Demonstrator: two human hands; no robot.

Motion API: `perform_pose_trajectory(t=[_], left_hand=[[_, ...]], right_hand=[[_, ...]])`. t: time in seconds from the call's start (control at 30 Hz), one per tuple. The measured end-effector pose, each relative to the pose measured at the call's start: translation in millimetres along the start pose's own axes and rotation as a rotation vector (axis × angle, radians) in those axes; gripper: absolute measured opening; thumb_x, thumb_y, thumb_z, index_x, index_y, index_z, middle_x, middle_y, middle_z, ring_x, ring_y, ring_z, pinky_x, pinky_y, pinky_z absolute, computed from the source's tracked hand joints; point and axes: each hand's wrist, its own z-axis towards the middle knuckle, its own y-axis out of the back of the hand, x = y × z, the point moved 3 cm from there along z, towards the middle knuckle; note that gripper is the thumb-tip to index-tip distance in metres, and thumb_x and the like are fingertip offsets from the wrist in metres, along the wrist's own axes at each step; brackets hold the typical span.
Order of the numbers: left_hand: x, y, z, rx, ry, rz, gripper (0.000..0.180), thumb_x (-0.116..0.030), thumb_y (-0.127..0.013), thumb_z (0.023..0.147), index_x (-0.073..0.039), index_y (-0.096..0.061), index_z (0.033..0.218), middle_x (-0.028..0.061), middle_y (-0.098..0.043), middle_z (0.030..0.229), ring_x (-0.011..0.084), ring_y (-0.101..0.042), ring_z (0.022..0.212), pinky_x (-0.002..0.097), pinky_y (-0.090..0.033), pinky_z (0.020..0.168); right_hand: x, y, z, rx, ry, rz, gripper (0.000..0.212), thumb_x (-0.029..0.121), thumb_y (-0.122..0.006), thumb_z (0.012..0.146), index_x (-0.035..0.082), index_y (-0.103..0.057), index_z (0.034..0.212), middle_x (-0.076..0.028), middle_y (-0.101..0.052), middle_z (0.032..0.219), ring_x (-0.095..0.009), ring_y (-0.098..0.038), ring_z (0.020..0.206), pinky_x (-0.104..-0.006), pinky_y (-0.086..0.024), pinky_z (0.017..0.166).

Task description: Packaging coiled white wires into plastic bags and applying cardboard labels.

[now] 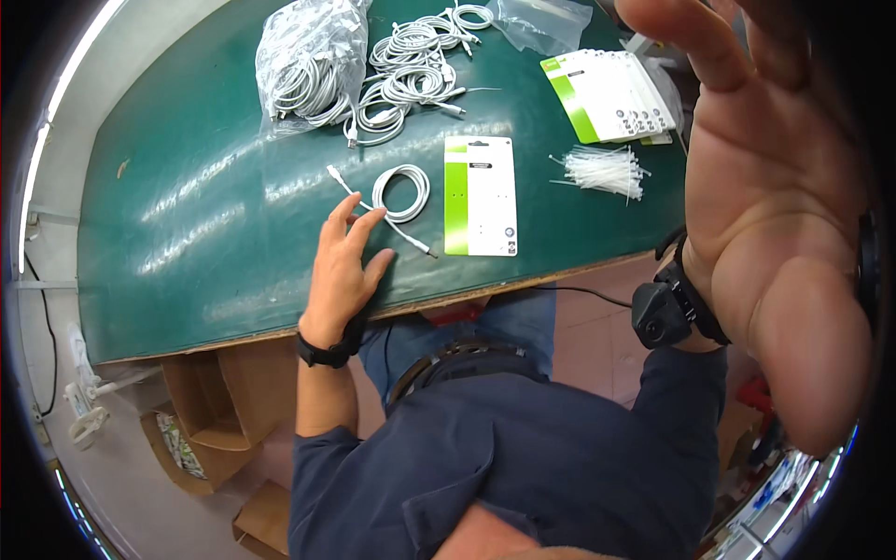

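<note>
A white cable, coiled into a ring with both plug ends sticking out, lies on the green tabletop. My left hand is beside it, palm down, with the fingers apart and the fingertips at the cable's loose end; whether they touch it I cannot tell. Just right of the coil lies a white and green packaging card, flat and upright to me. My right hand is raised close to the camera, palm showing and fingers spread, with nothing visible in it. Its upper fingertips are cut off by the picture's edge.
Farther back are a clear bag of white cables, several loose coiled cables and an empty-looking plastic bag. Fanned cards and white cable ties lie right. Cardboard boxes stand below the table's left front edge.
</note>
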Motion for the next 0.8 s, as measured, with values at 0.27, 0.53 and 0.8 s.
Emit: perform_pose_trajectory(t=[0.27, 0.53, 0.8], left_hand=[[-60.4, 2.7, 21.6, 0.305, -0.594, 0.825, 0.034, -0.004, -0.073, 0.083, -0.010, -0.067, 0.116, 0.0120, -0.064, 0.129, 0.0330, -0.056, 0.128, 0.0455, -0.043, 0.105], [-70.0, 24.4, 27.9, 0.052, -0.229, 0.179, 0.010, -0.005, -0.060, 0.099, -0.008, -0.063, 0.109, 0.0094, -0.069, 0.110, 0.0302, -0.061, 0.122, 0.0451, -0.045, 0.105], [-82.4, -16.3, -3.6, -0.052, 0.181, -1.493, 0.010, -0.013, -0.055, 0.108, -0.008, -0.055, 0.116, 0.0047, -0.067, 0.103, 0.0223, -0.063, 0.119, 0.0389, -0.046, 0.108]], right_hand=[[14.6, 3.8, -4.2, -0.074, -0.036, -0.028, 0.084, 0.033, -0.077, 0.094, -0.003, -0.034, 0.157, -0.022, -0.059, 0.141, -0.033, -0.063, 0.124, -0.0459, -0.054, 0.100], [-57.3, -40.9, -90.2, -0.009, -0.588, -0.096, 0.059, 0.017, -0.075, 0.095, 0.002, -0.052, 0.147, -0.014, -0.063, 0.137, -0.021, -0.065, 0.116, -0.0329, -0.054, 0.094], [-81.7, -151.3, -141.1, -0.023, -0.869, 0.457, 0.040, 0.013, -0.071, 0.099, -0.001, -0.062, 0.136, -0.010, -0.071, 0.117, -0.016, -0.069, 0.101, -0.0276, -0.056, 0.083]])
